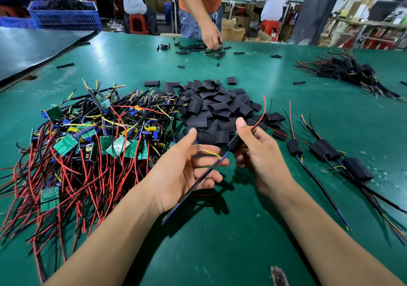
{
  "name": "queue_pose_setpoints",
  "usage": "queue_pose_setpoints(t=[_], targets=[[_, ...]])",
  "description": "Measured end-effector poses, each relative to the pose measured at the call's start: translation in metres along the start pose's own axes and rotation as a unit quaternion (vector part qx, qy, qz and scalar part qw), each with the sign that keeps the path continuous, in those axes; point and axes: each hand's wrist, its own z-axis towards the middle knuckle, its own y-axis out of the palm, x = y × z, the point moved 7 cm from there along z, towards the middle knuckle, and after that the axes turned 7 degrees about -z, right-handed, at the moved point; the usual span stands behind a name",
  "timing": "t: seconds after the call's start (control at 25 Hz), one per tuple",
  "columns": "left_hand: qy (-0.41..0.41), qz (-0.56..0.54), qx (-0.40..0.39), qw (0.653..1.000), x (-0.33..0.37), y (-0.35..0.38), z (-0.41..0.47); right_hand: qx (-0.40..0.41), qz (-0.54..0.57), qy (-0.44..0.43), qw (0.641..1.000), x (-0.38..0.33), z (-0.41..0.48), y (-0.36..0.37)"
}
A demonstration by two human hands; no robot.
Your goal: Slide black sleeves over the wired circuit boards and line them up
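Note:
My right hand (262, 158) grips a black-sleeved circuit board (235, 143) above the table, its red wire (262, 113) curving up past my thumb. The board's black cable (198, 183) runs down-left across my left hand (187, 171), whose fingers are relaxed and spread beneath it. A heap of loose black sleeves (215, 111) lies just beyond my hands. To the left spreads a tangle of bare green circuit boards (92, 140) with red and black wires. Three sleeved boards (326, 151) lie in a row to my right.
Everything rests on a green table (220, 230). Another person's hand (211, 38) works among small black tube pieces at the far edge. A bundle of sleeved boards (345, 69) sits far right. A dark panel (33, 49) covers the far left corner.

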Motion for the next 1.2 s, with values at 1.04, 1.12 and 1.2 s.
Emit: queue_pose_setpoints(t=[1.04,1.12,1.2], targets=[[0.088,0.143,0.004,0.986,-0.008,0.011,-0.003,0.138,-0.376,-0.068,0.914,-0.011,0.018,-0.049],[0.100,0.136,0.026,0.985,-0.004,0.006,-0.003,0.168,-0.440,-0.041,0.881,-0.006,0.023,-0.069],[0.118,0.136,0.049,0.982,0.000,0.002,-0.003,0.201,-0.482,-0.012,0.853,-0.004,0.026,-0.088]])
